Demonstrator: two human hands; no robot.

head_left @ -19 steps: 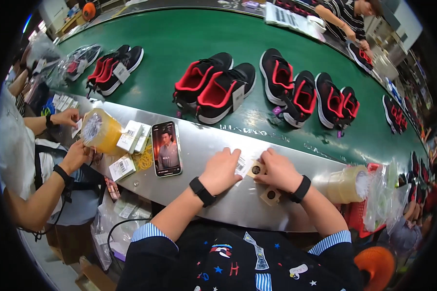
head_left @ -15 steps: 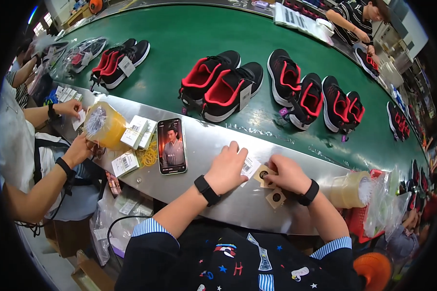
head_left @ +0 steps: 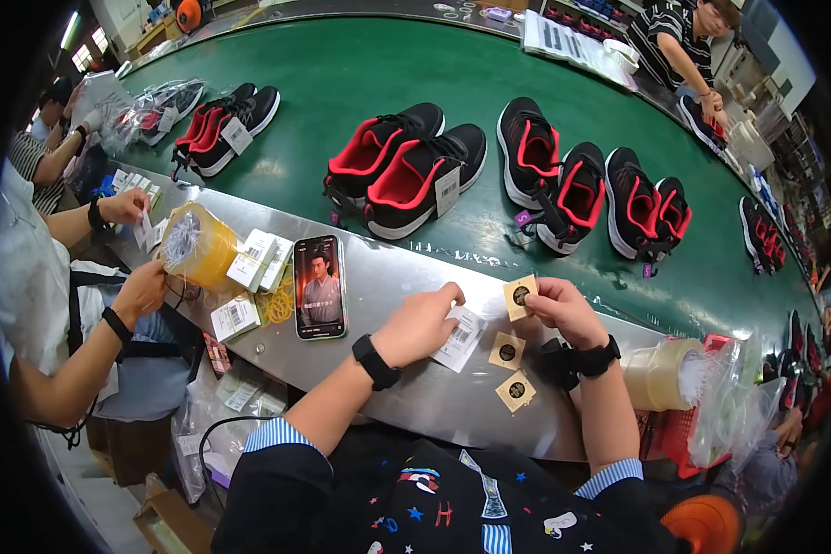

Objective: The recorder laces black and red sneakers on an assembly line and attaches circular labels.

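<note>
My left hand (head_left: 423,325) has its fingers curled at the upper left edge of a white barcode tag (head_left: 462,343), gripping it by that edge against the metal ledge. Between thumb and fingers, my right hand (head_left: 568,317) pinches a small tan square card (head_left: 519,297) with a dark round print, raised above the ledge. Just below it lie two similar cards, an upper tan card (head_left: 507,351) and a lower tan card (head_left: 516,391). Both of my wrists wear black bands.
Black and red sneakers (head_left: 402,175) stand in pairs on the green belt (head_left: 342,55). Along the metal ledge (head_left: 388,268) are a phone (head_left: 319,288), tag stacks (head_left: 252,258), yellow rubber bands (head_left: 277,300) and tape rolls (head_left: 660,374). A co-worker's hands (head_left: 143,286) work at left.
My right hand has lifted one tan card off the ledge, uncovering another beneath it. My left hand has shifted left and nearer, and the white tag has come away from the cards with it.
</note>
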